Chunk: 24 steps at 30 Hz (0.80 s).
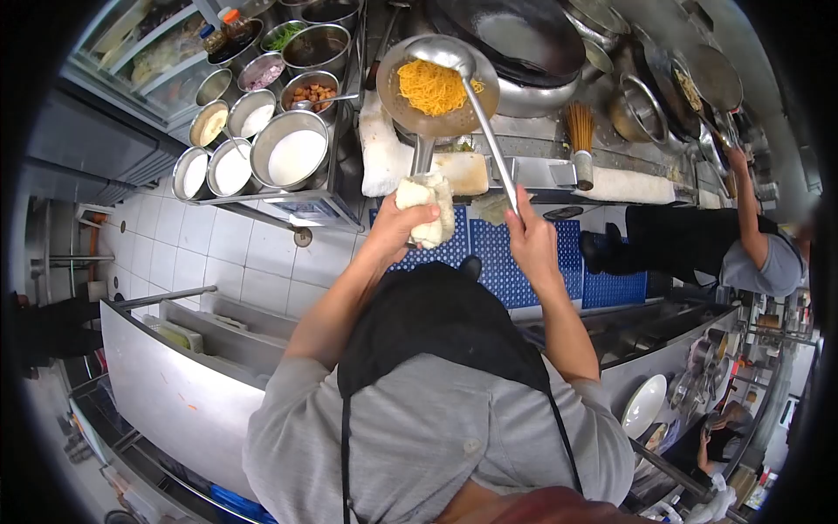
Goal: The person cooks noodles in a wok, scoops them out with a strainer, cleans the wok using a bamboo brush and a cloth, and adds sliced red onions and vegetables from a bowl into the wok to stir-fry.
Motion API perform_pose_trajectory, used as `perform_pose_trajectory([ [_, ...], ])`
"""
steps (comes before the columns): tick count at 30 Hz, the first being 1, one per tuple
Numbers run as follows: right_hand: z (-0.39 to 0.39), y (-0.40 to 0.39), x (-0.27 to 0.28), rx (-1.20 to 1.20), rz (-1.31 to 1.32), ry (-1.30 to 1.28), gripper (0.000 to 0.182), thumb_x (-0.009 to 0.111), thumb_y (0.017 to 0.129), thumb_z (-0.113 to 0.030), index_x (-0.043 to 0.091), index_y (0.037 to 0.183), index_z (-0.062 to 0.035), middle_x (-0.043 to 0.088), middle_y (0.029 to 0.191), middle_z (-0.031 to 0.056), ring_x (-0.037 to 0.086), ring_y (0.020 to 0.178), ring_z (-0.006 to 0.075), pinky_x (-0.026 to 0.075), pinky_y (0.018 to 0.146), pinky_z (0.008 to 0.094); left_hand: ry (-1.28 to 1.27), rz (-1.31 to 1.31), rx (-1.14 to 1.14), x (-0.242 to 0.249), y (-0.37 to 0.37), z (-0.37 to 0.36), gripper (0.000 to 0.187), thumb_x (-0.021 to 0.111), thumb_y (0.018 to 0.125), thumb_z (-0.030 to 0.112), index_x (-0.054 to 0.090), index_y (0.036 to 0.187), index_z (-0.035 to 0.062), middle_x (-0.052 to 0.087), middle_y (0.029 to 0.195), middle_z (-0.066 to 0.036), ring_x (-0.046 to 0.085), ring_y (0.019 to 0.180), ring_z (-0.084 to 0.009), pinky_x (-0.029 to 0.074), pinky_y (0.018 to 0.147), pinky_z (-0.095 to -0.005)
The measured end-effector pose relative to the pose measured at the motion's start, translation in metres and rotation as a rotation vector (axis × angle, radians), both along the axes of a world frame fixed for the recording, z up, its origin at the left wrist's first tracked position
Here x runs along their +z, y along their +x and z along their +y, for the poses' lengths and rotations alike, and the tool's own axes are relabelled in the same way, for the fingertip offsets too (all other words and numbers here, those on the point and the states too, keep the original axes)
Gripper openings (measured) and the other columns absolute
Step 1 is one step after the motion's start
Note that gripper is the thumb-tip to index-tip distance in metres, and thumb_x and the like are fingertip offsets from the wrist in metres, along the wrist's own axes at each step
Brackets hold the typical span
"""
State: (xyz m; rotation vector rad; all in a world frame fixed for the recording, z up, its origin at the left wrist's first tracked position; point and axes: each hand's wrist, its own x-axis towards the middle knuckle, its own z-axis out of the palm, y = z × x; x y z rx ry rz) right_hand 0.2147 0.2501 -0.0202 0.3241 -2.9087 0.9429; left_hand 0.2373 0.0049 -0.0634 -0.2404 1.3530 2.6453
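Observation:
My left hand [397, 225] grips a white cloth [428, 208] wrapped around the handle of a metal pan [397, 105]. The pan holds a heap of yellow noodles [434, 87] and is lifted over the stove edge. My right hand [530, 237] is closed on the long handle of a steel ladle [482, 122]. The ladle's bowl [441, 54] rests at the pan's far rim, just above the noodles. Both of my arms reach forward over a black apron.
Several steel bowls of seasonings and sauces [292, 153] stand on a rack at the left. A big dark wok [515, 39] sits behind the pan. Blue floor mats [602, 284] lie below. A co-worker [759, 253] in grey works at the right stove.

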Motion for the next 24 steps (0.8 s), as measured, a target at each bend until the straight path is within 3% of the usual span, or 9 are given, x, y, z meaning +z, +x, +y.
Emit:
perform_pose_trajectory([
  [1, 0.0, 0.001, -0.006, 0.032, 0.021, -0.023, 0.048, 0.063, 0.095, -0.015, 0.052, 0.14, -0.0025, 0.053, 0.061, 0.0201, 0.05, 0.051, 0.0196, 0.045, 0.054, 0.0312, 0.007, -0.012, -0.003, 0.0, -0.005, -0.003, 0.036, 0.073, 0.083, 0.016, 0.061, 0.112, -0.0007, 0.068, 0.083, -0.008, 0.064, 0.059, -0.0137, 0.047, 0.04, -0.0257],
  [5, -0.001, 0.019, 0.024, 0.017, -0.035, -0.134, 0.049, 0.065, 0.096, -0.016, 0.052, 0.142, -0.0047, 0.057, 0.064, 0.0106, 0.048, 0.056, 0.0096, 0.042, 0.055, 0.0266, 0.019, -0.079, -0.028, 0.0, -0.01, -0.006, 0.035, 0.075, 0.081, 0.015, 0.061, 0.11, -0.001, 0.068, 0.083, -0.008, 0.064, 0.059, -0.0139, 0.047, 0.04, -0.0257],
  [7, 0.004, 0.021, 0.03, 0.019, -0.016, -0.304, 0.049, 0.063, 0.098, -0.014, 0.051, 0.145, -0.0099, 0.059, 0.072, -0.0026, 0.048, 0.058, 0.0031, 0.042, 0.052, 0.021, 0.029, -0.107, -0.034, 0.004, -0.011, -0.007, 0.034, 0.075, 0.08, 0.012, 0.061, 0.109, -0.0006, 0.068, 0.084, -0.007, 0.065, 0.061, -0.0139, 0.05, 0.044, -0.0263],
  [10, 0.005, 0.02, 0.062, -0.086, -0.196, -0.56, 0.048, 0.061, 0.099, -0.014, 0.05, 0.146, -0.0156, 0.052, 0.068, -0.0042, 0.044, 0.049, 0.001, 0.038, 0.041, 0.0182, -0.091, 0.001, 0.029, 0.007, -0.006, 0.005, 0.037, 0.077, 0.078, 0.005, 0.061, 0.111, -0.0004, 0.067, 0.088, -0.006, 0.065, 0.069, -0.013, 0.054, 0.057, -0.0284],
  [11, 0.009, 0.016, 0.065, -0.105, -0.217, -0.549, 0.05, 0.06, 0.1, -0.016, 0.047, 0.148, -0.016, 0.051, 0.066, -0.0043, 0.045, 0.048, 0.0017, 0.039, 0.041, 0.019, -0.089, 0.035, 0.041, 0.013, -0.003, 0.01, 0.041, 0.078, 0.076, 0.0, 0.06, 0.113, -0.0002, 0.067, 0.092, -0.004, 0.065, 0.077, -0.0121, 0.056, 0.068, -0.0304],
  [13, 0.006, 0.009, 0.061, -0.201, -0.362, -0.565, 0.043, 0.057, 0.102, -0.019, 0.052, 0.144, -0.0142, 0.052, 0.065, -0.003, 0.046, 0.047, 0.0029, 0.041, 0.04, 0.02, -0.098, 0.161, 0.075, 0.022, -0.001, 0.017, 0.043, 0.078, 0.076, 0.0, 0.06, 0.115, -0.0006, 0.067, 0.092, -0.004, 0.064, 0.078, -0.0115, 0.055, 0.069, -0.0302],
  [15, -0.004, 0.013, 0.058, -0.199, -0.721, -0.734, 0.037, 0.057, 0.102, -0.022, 0.056, 0.137, -0.0103, 0.052, 0.063, -0.0014, 0.046, 0.044, 0.0049, 0.042, 0.038, 0.0211, -0.106, 0.093, 0.041, 0.024, -0.004, 0.015, 0.04, 0.076, 0.078, 0.003, 0.061, 0.115, 0.0, 0.067, 0.092, -0.005, 0.065, 0.075, -0.012, 0.054, 0.063, -0.0287],
  [19, -0.005, 0.015, 0.034, -0.091, -1.459, -1.68, 0.037, 0.05, 0.105, -0.03, 0.053, 0.132, -0.0052, 0.05, 0.071, -0.0003, 0.045, 0.049, 0.0061, 0.043, 0.038, 0.0227, -0.066, -0.071, -0.052, 0.005, 0.001, 0.0, 0.036, 0.073, 0.082, 0.01, 0.061, 0.115, 0.0001, 0.068, 0.089, -0.007, 0.066, 0.067, -0.0139, 0.052, 0.051, -0.0274],
  [24, 0.004, 0.025, 0.007, -0.015, -1.566, -1.941, 0.046, 0.047, 0.106, -0.033, 0.045, 0.142, -0.0041, 0.046, 0.072, -0.0001, 0.045, 0.051, 0.0054, 0.043, 0.039, 0.0228, -0.033, -0.095, -0.046, -0.034, -0.013, -0.018, 0.039, 0.072, 0.083, 0.014, 0.061, 0.117, -0.0012, 0.07, 0.092, -0.01, 0.068, 0.071, -0.0174, 0.055, 0.055, -0.0297],
])
